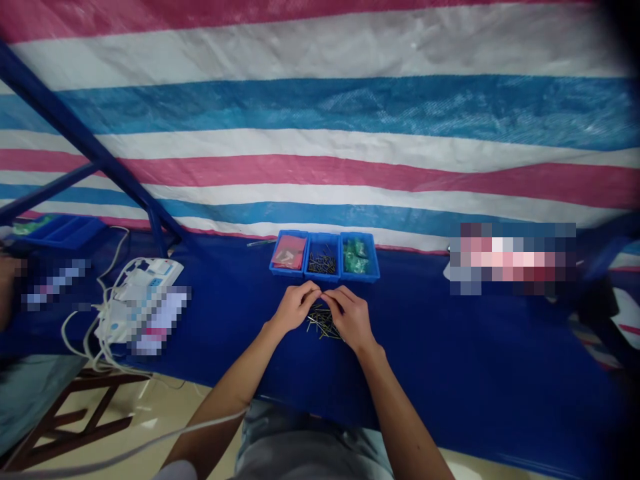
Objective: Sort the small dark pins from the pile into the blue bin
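My left hand (297, 307) and my right hand (351, 316) meet at the fingertips, just in front of the blue bins. The fingers of both are pinched together, and whatever they hold is too small to make out. Under and between them lies a loose pile of thin metal pins or nails (323, 323) on the blue table. Beyond the hands, the middle bin (323, 275) holds more of these dark, thin pieces. Pink material (289, 251) fills the left bin, with small pieces on it. In the right bin are green plastic bags (357, 257).
At left, a white power strip (143, 297) with tangled white cables lies on the table (415, 373). Farther left are another blue tray (70, 230) and part of another person's hand (7, 287). A blue metal frame (85, 140) stands before a striped tarp (320, 107).
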Demonstrator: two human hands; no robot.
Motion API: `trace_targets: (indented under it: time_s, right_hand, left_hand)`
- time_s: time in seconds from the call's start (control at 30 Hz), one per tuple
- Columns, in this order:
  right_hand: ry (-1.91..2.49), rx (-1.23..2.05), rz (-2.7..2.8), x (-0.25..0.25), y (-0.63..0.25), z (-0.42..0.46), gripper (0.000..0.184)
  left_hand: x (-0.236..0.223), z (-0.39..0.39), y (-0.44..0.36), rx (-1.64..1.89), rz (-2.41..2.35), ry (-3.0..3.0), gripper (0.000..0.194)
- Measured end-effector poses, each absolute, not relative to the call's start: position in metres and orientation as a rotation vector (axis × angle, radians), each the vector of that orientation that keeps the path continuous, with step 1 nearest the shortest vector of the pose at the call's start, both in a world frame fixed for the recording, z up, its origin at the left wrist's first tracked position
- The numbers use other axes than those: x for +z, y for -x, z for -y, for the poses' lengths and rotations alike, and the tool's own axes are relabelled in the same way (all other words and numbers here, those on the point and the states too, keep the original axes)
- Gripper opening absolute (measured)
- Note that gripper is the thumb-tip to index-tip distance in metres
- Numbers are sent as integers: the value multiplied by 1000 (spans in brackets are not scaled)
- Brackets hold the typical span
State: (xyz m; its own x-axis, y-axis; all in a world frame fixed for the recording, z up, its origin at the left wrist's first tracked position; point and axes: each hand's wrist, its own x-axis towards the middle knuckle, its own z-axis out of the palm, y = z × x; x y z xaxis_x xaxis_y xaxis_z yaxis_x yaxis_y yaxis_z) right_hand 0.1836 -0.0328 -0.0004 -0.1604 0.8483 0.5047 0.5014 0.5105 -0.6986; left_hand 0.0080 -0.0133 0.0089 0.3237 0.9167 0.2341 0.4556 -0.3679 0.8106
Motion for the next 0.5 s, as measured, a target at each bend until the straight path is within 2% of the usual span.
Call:
trace_targets:
  time_s: [0.5]
  right_hand:
    - [1077,426,1845,-2,-183,32,22]
  left_hand:
    - [7,12,-7,910,-1162,-1941,36]
